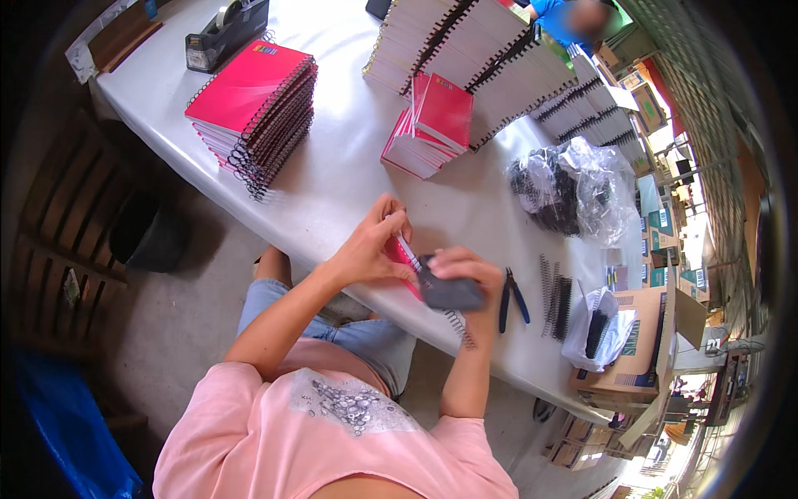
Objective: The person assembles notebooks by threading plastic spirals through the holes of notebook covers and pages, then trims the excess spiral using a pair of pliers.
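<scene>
My left hand (376, 243) is closed round a red-covered notebook (397, 249), holding it on edge over the table's near side. In my right hand (470, 270) is a dark grey, block-shaped tool (449, 287), blurred and pressed against the notebook's bound edge. A black wire spiral (460, 327) sticks out below that tool, beside my right wrist. Dark-handled pliers (513, 299) lie just right of my right hand. Beyond my hands stands a small pile of red-covered page blocks (440, 116); no spirals show on it.
A stack of spiral-bound red notebooks (253, 91) stands at left, by a tape dispenser (224, 37). Rows of bound white page stacks (490, 50) fill the far side. Clear plastic bags (582, 187), loose black spirals (557, 299) and a cardboard box (628, 341) are at right. Another person (569, 21) is beyond.
</scene>
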A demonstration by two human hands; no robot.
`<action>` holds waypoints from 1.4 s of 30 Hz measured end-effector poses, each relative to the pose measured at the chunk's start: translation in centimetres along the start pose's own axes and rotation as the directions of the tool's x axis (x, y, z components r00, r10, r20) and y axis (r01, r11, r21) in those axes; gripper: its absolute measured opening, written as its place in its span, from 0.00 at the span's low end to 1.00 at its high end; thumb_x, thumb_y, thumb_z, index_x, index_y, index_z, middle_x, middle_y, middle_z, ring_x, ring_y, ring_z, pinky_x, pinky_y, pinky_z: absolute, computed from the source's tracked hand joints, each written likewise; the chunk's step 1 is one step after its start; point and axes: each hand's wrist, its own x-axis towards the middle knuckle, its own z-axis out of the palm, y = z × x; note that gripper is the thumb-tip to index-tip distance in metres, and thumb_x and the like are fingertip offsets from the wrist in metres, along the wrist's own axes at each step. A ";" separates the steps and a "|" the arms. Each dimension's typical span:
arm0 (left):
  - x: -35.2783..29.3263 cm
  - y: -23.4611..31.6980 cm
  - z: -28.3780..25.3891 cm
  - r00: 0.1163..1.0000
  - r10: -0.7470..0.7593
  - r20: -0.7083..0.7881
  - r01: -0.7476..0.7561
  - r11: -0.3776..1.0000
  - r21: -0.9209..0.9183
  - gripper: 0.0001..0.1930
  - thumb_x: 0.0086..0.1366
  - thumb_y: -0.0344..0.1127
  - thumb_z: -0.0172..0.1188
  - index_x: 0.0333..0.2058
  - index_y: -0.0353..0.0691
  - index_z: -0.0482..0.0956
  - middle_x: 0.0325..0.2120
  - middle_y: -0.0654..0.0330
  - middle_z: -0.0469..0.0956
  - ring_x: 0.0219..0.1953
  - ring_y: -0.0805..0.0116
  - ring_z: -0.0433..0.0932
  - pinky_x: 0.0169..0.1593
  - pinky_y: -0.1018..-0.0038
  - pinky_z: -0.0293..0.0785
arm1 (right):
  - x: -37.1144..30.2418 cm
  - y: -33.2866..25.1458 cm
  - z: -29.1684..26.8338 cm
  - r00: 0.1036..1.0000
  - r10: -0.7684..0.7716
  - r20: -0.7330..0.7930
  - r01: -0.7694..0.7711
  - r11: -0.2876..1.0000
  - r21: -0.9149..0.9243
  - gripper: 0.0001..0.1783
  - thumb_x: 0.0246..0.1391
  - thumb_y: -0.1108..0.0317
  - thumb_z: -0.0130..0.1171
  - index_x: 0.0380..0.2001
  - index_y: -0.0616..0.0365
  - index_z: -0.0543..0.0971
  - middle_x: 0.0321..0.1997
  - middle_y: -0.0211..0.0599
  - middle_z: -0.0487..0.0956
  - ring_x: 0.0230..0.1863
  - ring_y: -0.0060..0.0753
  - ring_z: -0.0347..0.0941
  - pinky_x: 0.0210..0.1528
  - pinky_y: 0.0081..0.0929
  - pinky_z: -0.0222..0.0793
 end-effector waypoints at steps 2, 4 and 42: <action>-0.4 0.3 -0.2 0.999 -0.039 0.013 0.039 0.999 0.011 0.30 0.30 0.43 0.78 0.26 0.38 0.65 0.31 0.56 0.58 0.31 0.60 0.62 0.35 0.70 0.65 | -0.5 0.5 0.6 0.978 0.200 -0.059 -0.207 0.960 -0.186 0.15 0.33 0.87 0.57 0.30 0.64 0.80 0.33 0.40 0.80 0.38 0.32 0.76 0.44 0.23 0.69; 0.0 0.2 -0.1 0.998 -0.057 -0.003 0.057 0.998 0.011 0.33 0.29 0.43 0.79 0.28 0.38 0.63 0.30 0.56 0.58 0.31 0.60 0.62 0.34 0.71 0.65 | -0.3 0.0 0.4 0.917 0.319 -0.239 -0.359 0.922 -0.146 0.16 0.32 0.87 0.57 0.29 0.64 0.80 0.33 0.40 0.80 0.37 0.34 0.76 0.43 0.24 0.69; -0.4 1.9 0.8 0.910 -0.365 -0.197 0.252 0.864 -0.435 0.42 0.47 0.21 0.68 0.60 0.39 0.57 0.29 0.61 0.76 0.34 0.74 0.76 0.43 0.77 0.72 | -12.4 0.6 -4.0 0.618 0.212 -0.757 -0.780 0.280 -0.559 0.29 0.59 0.56 0.47 0.61 0.51 0.59 0.55 0.45 0.63 0.55 0.47 0.60 0.58 0.35 0.53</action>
